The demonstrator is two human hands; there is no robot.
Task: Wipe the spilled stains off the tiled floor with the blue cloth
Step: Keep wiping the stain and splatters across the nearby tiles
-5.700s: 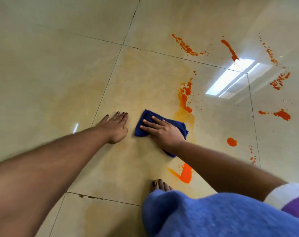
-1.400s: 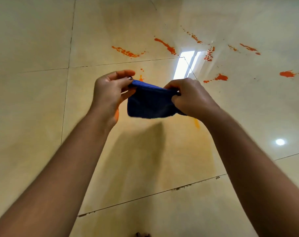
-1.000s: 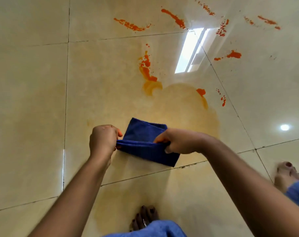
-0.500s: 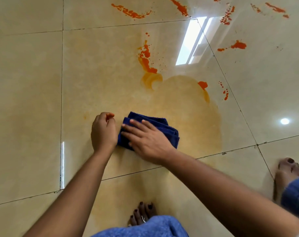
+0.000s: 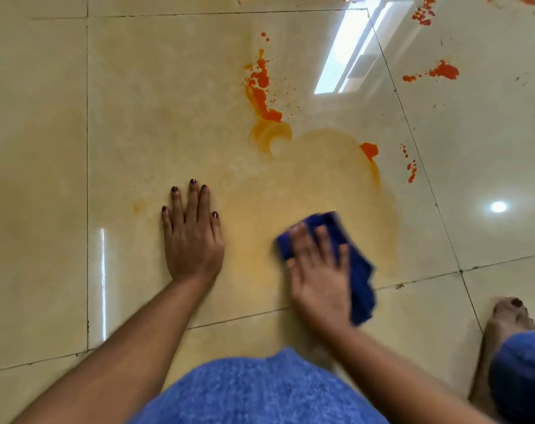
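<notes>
My right hand (image 5: 318, 270) presses flat on the folded blue cloth (image 5: 359, 280), which lies on the cream tiled floor (image 5: 46, 148) near a grout line; both are motion-blurred. My left hand (image 5: 192, 237) rests palm-down on the tile, fingers spread, holding nothing, left of the cloth. A pale orange smear (image 5: 321, 185) spreads over the tile just beyond the cloth. Thick orange stains sit farther off: a streak (image 5: 261, 93), a blob (image 5: 369, 149), small drops (image 5: 410, 168) and a splash (image 5: 442, 71).
My knee in blue fabric (image 5: 260, 393) fills the bottom centre. My bare foot (image 5: 504, 319) stands on the floor at the right. More orange splashes (image 5: 423, 13) lie along the top edge. A window reflection (image 5: 348, 50) glares on the tile.
My right hand has slid the cloth right and toward me across the tile. My left hand has let go of the cloth and now lies flat with fingers spread.
</notes>
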